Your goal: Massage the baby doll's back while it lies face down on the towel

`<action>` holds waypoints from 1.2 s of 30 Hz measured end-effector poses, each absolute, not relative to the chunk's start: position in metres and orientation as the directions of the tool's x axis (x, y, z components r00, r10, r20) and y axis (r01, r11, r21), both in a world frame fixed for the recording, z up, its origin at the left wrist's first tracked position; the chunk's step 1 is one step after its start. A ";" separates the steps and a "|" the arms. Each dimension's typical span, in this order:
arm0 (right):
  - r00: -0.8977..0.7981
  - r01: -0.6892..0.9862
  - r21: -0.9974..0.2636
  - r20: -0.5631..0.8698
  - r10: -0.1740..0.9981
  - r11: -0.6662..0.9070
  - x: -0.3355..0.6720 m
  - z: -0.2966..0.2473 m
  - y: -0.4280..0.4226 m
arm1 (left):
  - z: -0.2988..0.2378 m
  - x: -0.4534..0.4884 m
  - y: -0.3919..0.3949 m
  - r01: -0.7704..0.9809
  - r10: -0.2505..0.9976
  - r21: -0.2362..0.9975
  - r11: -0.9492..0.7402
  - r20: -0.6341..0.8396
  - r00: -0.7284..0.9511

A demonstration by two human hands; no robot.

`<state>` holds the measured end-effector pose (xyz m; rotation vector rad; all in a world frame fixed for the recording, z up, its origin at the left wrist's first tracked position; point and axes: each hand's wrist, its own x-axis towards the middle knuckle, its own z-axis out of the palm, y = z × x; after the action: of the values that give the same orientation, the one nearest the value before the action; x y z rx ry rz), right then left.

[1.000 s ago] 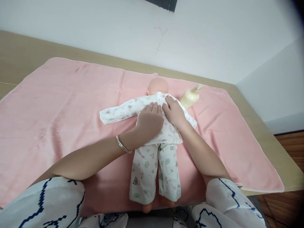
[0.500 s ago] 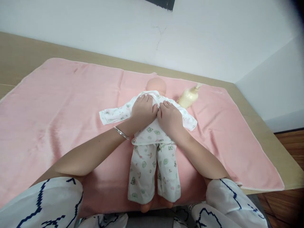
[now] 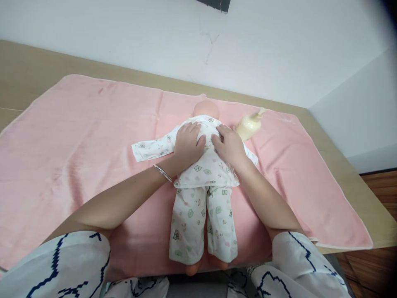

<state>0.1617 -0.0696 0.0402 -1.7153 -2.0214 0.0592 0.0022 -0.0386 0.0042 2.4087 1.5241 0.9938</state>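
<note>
A baby doll lies face down, its bald head pointing toward the wall and its bare feet toward me. It wears a white printed top and matching trousers. My left hand rests flat on the left side of the doll's upper back, fingers stretched out, with a silver bangle on the wrist. On the right side of the back lies my right hand, its fingers spread over the cloth. A gap of printed fabric shows between the two hands. Neither hand grips anything.
A pale yellow pump bottle lies on its side to the right of the doll's head. Under everything spreads a pink blanket with some creases, on a wooden table. A white wall rises behind the table.
My right hand has slid outward to the right, away from my left hand, so their thumbs are now apart. The top's collar area lies smoother. My left hand has hardly moved.
</note>
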 end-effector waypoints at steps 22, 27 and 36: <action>-0.179 0.845 -0.366 0.493 0.851 0.389 0.141 0.025 -0.081 | -0.011 -0.004 -0.034 0.514 0.766 0.600 -0.614 0.610 0.202; -0.231 0.827 -0.362 0.480 0.846 0.431 0.143 0.031 -0.085 | -0.014 -0.003 -0.032 0.519 0.760 0.591 -0.617 0.619 0.199; -0.193 0.837 -0.361 0.508 0.840 0.410 0.145 0.019 -0.078 | -0.013 -0.003 -0.031 0.551 0.779 0.589 -0.591 0.595 0.201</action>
<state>0.1453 -0.0777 0.0194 -1.4200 -2.0196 0.0052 -0.0027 -0.0307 -0.0133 2.2300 1.2674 1.3387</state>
